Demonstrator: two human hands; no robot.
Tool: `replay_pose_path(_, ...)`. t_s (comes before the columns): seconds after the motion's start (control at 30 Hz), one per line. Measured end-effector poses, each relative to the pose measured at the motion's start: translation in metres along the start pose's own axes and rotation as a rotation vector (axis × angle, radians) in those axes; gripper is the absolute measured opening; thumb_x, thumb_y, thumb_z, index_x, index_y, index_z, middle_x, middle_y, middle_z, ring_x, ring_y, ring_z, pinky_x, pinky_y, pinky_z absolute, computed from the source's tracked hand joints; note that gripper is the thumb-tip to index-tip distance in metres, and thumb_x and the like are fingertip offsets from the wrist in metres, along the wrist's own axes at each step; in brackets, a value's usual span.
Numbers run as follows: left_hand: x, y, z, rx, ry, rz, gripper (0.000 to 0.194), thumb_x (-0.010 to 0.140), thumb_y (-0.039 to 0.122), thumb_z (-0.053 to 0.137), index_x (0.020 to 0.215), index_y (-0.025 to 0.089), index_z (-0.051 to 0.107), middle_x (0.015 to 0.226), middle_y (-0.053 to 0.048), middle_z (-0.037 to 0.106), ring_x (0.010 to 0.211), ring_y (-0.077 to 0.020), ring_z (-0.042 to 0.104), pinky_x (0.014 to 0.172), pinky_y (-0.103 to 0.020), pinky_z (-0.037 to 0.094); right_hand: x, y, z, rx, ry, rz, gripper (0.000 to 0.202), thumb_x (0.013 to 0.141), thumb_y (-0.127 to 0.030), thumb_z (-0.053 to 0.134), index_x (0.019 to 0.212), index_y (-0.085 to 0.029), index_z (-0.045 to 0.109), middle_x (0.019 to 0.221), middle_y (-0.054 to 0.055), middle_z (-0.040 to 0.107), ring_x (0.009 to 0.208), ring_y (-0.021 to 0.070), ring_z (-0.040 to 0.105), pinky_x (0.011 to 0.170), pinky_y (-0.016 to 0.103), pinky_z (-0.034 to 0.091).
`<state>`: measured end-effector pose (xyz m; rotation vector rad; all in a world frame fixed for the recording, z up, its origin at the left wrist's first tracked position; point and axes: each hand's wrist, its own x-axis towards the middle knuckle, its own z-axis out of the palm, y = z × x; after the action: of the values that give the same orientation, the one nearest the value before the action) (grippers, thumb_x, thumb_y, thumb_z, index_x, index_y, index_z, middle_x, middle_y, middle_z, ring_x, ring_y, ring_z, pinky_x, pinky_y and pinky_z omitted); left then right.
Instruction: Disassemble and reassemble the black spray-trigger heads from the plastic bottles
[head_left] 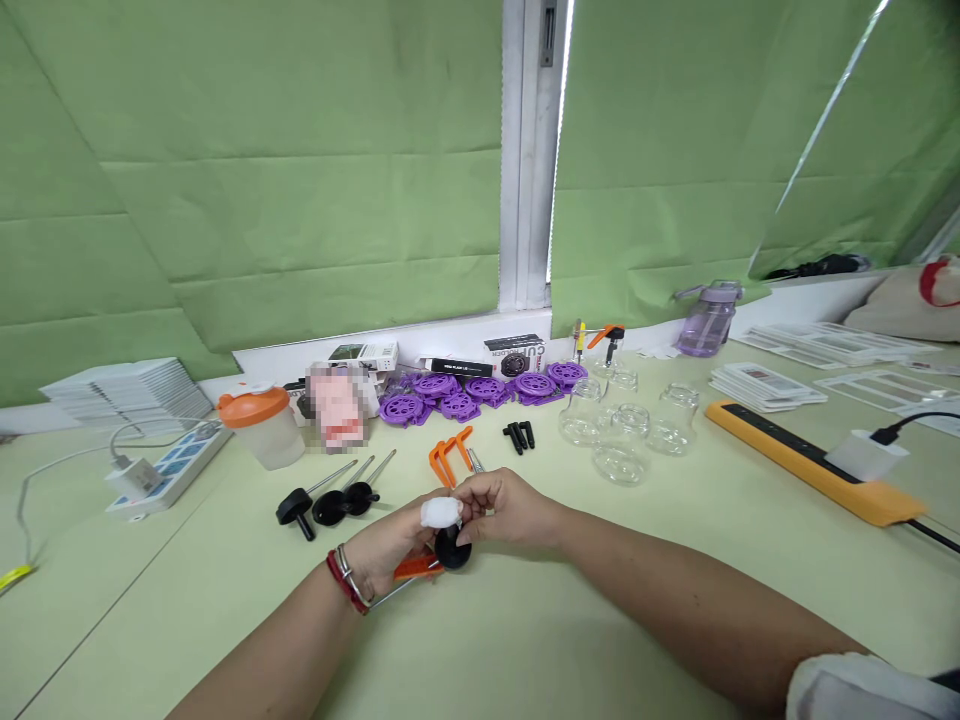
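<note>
My left hand (pixel 394 545) is closed round a black round lid (pixel 453 550) with a thin metal rod and an orange lever (pixel 417 568) on it. A white wrap (pixel 440 512) covers a fingertip of that hand. My right hand (pixel 502 510) has its fingers pinched together at the top of the black lid; what they grip is hidden. A silver metal piece shows just behind the right fingers. Beyond lie loose orange levers (pixel 450 455) and small black tubes (pixel 519 436). Several black lids with rods (pixel 330 507) lie to the left.
Clear glass bottles (pixel 620 465) stand at right centre, with purple wheel-like parts (pixel 459 405) behind. An orange-lidded shaker (pixel 264 425) and a white power strip (pixel 176 480) are left. At right are an orange power strip (pixel 795 455) and a purple bottle (pixel 707 320).
</note>
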<state>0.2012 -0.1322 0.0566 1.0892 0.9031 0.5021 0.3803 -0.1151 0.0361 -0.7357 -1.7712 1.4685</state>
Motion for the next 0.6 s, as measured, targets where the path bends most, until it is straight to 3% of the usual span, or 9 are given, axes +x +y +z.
replay_pose_path(0.13,0.000,0.001,0.001,-0.014,-0.005,-0.007,0.031,0.068,0.043,0.062,0.086,0.020,0.053,0.073,0.000,0.055,0.061,-0.0124,0.050,0.050,-0.023,0.035,0.000,0.003,-0.001,0.016,0.004,0.012,0.026,0.055,-0.027,0.078,0.068,-0.014,0.061,0.067,-0.002,0.056,0.060,0.0091,0.049,0.060,0.024,0.040)
replay_pose_path(0.6,0.001,0.000,-0.001,-0.025,-0.019,0.002,0.030,0.070,0.042,0.061,0.088,0.020,0.053,0.072,-0.001,0.055,0.060,-0.0125,0.050,0.051,-0.024,0.037,0.000,0.012,-0.002,0.045,-0.031,0.005,0.022,0.062,-0.022,0.074,0.074,-0.015,0.057,0.067,-0.003,0.052,0.060,0.0080,0.046,0.058,0.022,0.038)
